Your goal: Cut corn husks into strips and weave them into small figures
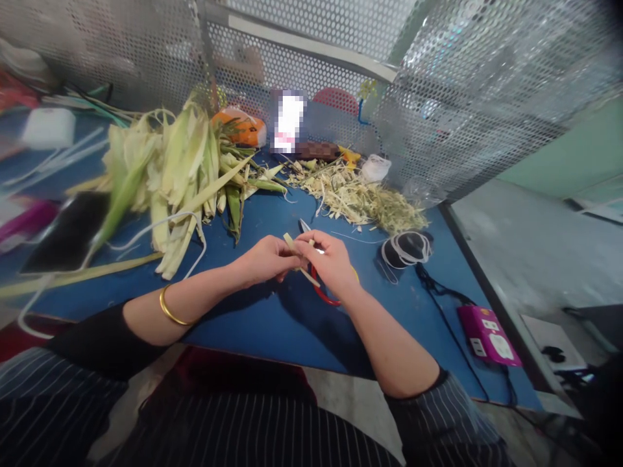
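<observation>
My left hand [269, 259] and my right hand [331, 263] meet above the blue table, fingers pinched together. Between them is a small piece of pale corn husk [289, 240], folded or twisted; its exact shape is partly hidden by my fingers. Under my right hand lies a pair of scissors [325, 298] with red handles, the blade tip showing beyond my fingertips. To the left rises a big heap of long green and pale corn husks [170, 168]. Beyond my hands, shredded husk scraps [348, 194] are spread out.
A black spool wound with white cord [406, 249] stands right of my hands. Farther right sits a purple power socket box [489, 336] with black cables. A dark tablet-like device [65, 233] with a white cable lies left. Perforated metal panels [311, 58] edge the table's back.
</observation>
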Tool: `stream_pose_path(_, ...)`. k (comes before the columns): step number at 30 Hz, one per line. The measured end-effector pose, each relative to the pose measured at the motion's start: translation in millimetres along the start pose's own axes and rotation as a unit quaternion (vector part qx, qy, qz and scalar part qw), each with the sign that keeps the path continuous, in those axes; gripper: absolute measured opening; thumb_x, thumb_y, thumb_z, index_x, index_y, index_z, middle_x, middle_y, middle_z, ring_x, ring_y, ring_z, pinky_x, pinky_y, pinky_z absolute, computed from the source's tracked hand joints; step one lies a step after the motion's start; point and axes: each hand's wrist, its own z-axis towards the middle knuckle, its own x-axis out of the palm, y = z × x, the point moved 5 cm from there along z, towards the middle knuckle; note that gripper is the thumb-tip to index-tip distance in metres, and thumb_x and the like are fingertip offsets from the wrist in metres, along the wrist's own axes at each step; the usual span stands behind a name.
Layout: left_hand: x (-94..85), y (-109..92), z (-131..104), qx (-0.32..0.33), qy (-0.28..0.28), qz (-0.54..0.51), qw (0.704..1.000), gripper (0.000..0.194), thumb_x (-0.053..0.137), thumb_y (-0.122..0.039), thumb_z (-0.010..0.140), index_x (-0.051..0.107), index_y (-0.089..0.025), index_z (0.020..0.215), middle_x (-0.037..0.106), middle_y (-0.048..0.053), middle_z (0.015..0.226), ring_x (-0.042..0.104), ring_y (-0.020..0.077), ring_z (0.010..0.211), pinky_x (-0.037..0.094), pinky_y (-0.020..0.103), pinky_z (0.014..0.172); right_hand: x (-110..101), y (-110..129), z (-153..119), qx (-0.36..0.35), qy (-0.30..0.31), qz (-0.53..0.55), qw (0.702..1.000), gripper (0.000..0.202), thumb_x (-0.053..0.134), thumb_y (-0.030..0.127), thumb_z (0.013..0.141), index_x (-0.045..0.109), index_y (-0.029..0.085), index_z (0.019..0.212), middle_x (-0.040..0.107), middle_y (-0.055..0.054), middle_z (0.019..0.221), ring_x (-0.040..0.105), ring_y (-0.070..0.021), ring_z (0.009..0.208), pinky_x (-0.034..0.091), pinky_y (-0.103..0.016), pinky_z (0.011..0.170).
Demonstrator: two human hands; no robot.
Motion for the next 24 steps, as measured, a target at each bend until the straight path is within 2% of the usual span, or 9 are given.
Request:
stream_pose_path(4,6.1,5.3,-0.1,0.004,0.031,0.03,0.999,0.034,0.055,-0.038,0.081,0.055,-0.016,0.055,0.051,-0.002,0.046,0.045,0.0085,0.043,0.034,0.022,0.047,0.7,5.9,-3.5,-0.045,-0.025,-0.003,0.999,0.011,0.064,0.024,0.075,0.063,0.02,0.065,0.062,0.001,0.071,0.056,-0.0129,0.07,0.043,-0.027,0.069)
stream_pose_path(9,7.6,9.5,-0.9,-0.007,0.05,0.015,0.999,0.04,0.061,-0.047,0.078,0.055,-0.016,0.055,0.052,-0.001,0.048,0.045,0.0087,0.043,0.033,0.022,0.046,1.6,2.7,-8.5,-0.061,-0.068,0.009,0.996,0.015,0.06,0.022,0.078,0.058,0.02,0.063,0.059,0.001,0.069,0.053,-0.0126,0.068,0.043,-0.027,0.069)
stream_pose_path(12,10.4,9.0,-1.4,-0.004,0.077,0.02,0.997,0.042,0.062,-0.045,0.078,0.053,-0.016,0.049,0.051,0.0,0.045,0.043,0.0089,0.042,0.031,0.023,0.045,4.3,4.1,-9.0,-0.071,-0.054,0.012,0.996,0.017,0.059,0.024,0.079,0.058,0.021,0.063,0.059,0.001,0.07,0.053,-0.0132,0.069,0.043,-0.028,0.071)
stream_pose_path(15,7.4,5.9,-0.5,-0.005,0.048,-0.031,0.998,0.041,0.064,-0.047,0.077,0.057,-0.015,0.051,0.051,0.0,0.046,0.044,0.0089,0.043,0.033,0.023,0.047,2.0,2.2,-5.4,-0.021,-0.036,0.066,0.997,0.016,0.06,0.031,0.079,0.061,0.021,0.067,0.061,0.001,0.071,0.053,-0.0132,0.067,0.043,-0.029,0.069)
stream_pose_path(19,-3.8,-1.8,-0.1,-0.02,-0.02,-0.142,0.989,0.041,0.061,-0.051,0.08,0.066,-0.013,0.066,0.054,0.0,0.051,0.047,0.0084,0.046,0.037,0.023,0.051,-11.1,-4.7,1.0,0.048,-0.086,0.179,0.979,0.025,0.062,0.044,0.078,0.067,0.02,0.084,0.063,-0.001,0.077,0.055,-0.0133,0.067,0.045,-0.028,0.067)
stream_pose_path(21,-7.9,-3.8,-0.3,-0.035,-0.032,-0.173,0.984,0.044,0.058,-0.054,0.082,0.068,-0.012,0.072,0.056,0.001,0.054,0.048,0.009,0.046,0.037,0.023,0.051,-14.7,-9.1,3.1,0.067,-0.104,0.196,0.973,0.028,0.065,0.046,0.076,0.067,0.02,0.083,0.061,0.001,0.071,0.054,-0.0125,0.066,0.044,-0.027,0.066)
stream_pose_path(24,-10.6,-3.6,-0.3,-0.041,-0.037,-0.169,0.984,0.046,0.058,-0.055,0.081,0.065,-0.012,0.065,0.059,0.003,0.056,0.049,0.009,0.047,0.038,0.023,0.05,-10.2,-15.0,4.2,0.099,-0.069,0.204,0.971,0.028,0.068,0.046,0.073,0.065,0.019,0.076,0.055,0.003,0.061,0.049,-0.0106,0.058,0.039,-0.025,0.059)
